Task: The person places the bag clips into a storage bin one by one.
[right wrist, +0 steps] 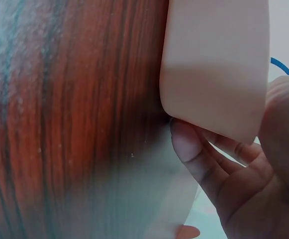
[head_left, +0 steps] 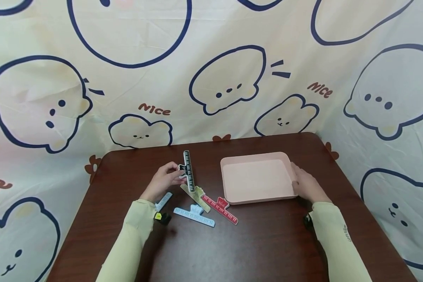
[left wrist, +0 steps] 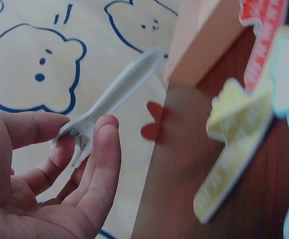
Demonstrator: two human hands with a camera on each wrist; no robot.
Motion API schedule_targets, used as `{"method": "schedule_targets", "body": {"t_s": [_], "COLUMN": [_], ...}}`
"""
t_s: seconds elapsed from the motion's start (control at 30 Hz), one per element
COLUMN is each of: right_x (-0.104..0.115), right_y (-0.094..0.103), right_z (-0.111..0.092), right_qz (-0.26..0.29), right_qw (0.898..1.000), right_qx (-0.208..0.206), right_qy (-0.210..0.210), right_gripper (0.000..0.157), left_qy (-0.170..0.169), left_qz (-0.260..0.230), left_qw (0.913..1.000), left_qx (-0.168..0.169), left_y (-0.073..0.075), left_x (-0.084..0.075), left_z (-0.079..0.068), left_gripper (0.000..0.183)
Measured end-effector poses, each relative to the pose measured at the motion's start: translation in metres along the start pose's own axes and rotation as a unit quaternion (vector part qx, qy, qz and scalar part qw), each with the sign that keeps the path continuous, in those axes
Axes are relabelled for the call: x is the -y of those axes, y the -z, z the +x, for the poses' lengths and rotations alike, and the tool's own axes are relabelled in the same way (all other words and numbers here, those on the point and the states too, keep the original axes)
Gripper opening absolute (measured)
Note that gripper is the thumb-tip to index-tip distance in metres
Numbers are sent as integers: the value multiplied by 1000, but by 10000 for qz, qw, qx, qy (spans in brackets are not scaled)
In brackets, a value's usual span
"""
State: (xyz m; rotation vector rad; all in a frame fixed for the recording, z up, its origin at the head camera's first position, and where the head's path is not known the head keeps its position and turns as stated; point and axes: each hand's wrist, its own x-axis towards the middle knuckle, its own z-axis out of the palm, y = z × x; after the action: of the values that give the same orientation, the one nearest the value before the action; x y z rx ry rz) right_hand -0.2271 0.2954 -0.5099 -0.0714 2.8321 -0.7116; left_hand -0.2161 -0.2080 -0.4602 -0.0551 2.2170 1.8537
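Note:
My left hand pinches a clip with a black-and-white piano-key strip by its handle, raised over the table's left side. Its pale underside faces the left wrist view, thumb and fingers on the squeezed end. Beneath it lie a yellow clip, a red clip partly overlapping the yellow one, and a light blue clip. Another blue clip is partly hidden by the left wrist. My right hand holds the right wall of a pink tray, its fingers against the outside in the right wrist view.
The dark brown wooden table carries everything. A cloth printed with cartoon bears hangs behind the table and along its sides. The tray stands right of the clips, close to the red one.

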Motion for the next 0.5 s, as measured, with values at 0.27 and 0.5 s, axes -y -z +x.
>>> {"method": "schedule_targets", "body": {"t_s": [0.27, 0.5], "right_x": [-1, -2], "right_y": [-1, -1], "right_z": [0, 1], "right_qz": [-21, -22], "right_qw": [10000, 10000], "right_qx": [-17, -5], "right_qy": [-25, -24], "right_gripper": [72, 71], "left_qy": [-91, -111], "left_qz": [-283, -423], "left_qw": [9987, 9971], "left_qx": [414, 621], "left_y": [-23, -40], "left_x": [-12, -22], "left_z": [9, 16], "left_gripper": [12, 10]}}
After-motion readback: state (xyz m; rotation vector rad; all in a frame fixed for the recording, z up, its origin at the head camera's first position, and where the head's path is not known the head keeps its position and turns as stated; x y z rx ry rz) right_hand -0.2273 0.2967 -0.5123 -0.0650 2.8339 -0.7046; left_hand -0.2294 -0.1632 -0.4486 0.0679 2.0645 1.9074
